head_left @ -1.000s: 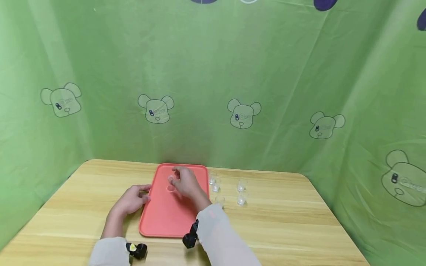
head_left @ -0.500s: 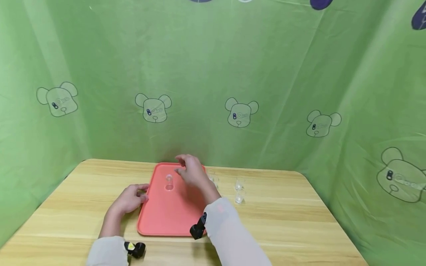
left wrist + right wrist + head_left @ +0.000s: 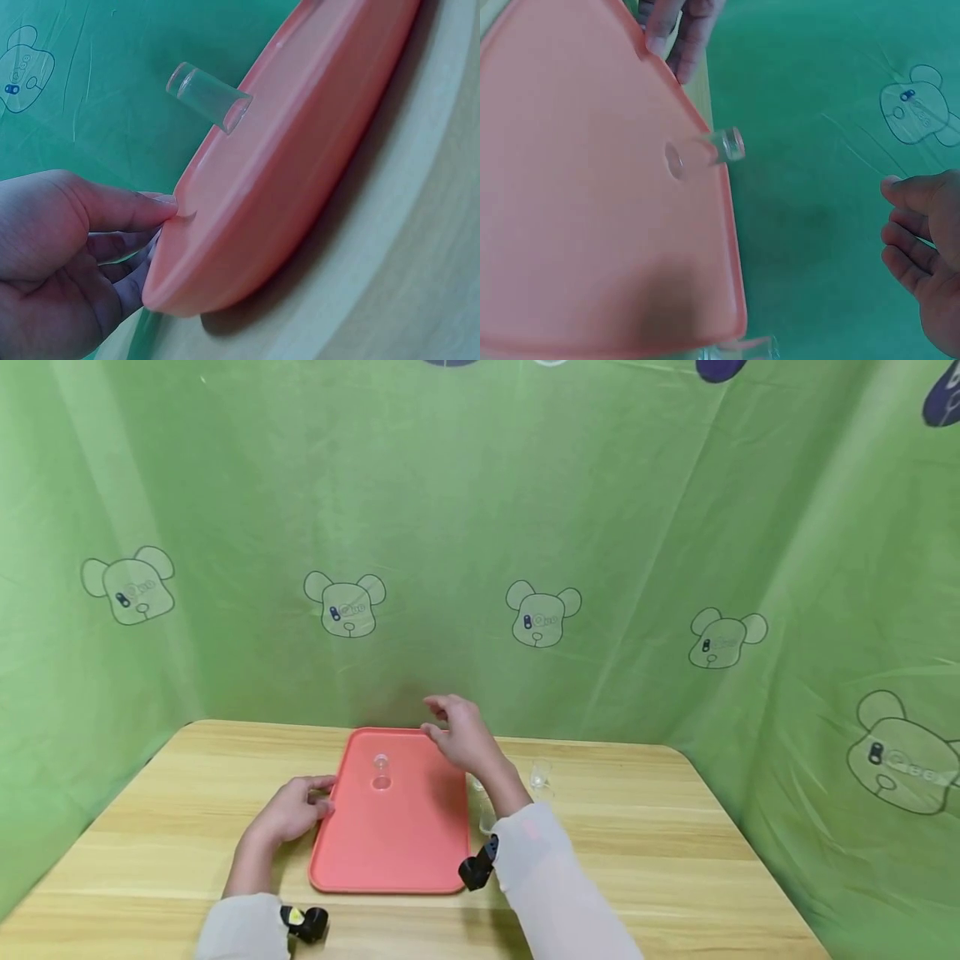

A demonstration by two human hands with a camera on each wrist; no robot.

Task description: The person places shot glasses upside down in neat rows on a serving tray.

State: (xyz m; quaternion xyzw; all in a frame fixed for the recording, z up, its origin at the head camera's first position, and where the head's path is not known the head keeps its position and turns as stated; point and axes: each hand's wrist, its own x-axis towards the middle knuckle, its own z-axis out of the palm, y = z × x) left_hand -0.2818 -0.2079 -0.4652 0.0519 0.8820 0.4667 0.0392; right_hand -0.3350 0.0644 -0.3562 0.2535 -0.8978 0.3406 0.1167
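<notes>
A small clear shot glass [image 3: 382,772] stands upside down on the red tray [image 3: 390,852], mouth against its surface. At the tray's left edge my left hand [image 3: 288,810] pinches the rim, thumb on top, as the left wrist view shows with the thumb at the tray [image 3: 262,187]. My right hand [image 3: 467,733] hovers over the tray's far right corner, fingers loosely bent and nothing in them. In the right wrist view that hand [image 3: 930,247] is apart from the glass [image 3: 705,152].
More clear glasses stand on the wooden table [image 3: 637,860] right of the tray, such as one glass [image 3: 540,774] at the back and another glass [image 3: 487,817] partly behind my right forearm. A green curtain [image 3: 450,485] hangs behind the table and at both sides.
My right hand has let go of the glass on the tray, lifted away and moved right towards the tray's far right corner. The left hand stays at the rim.
</notes>
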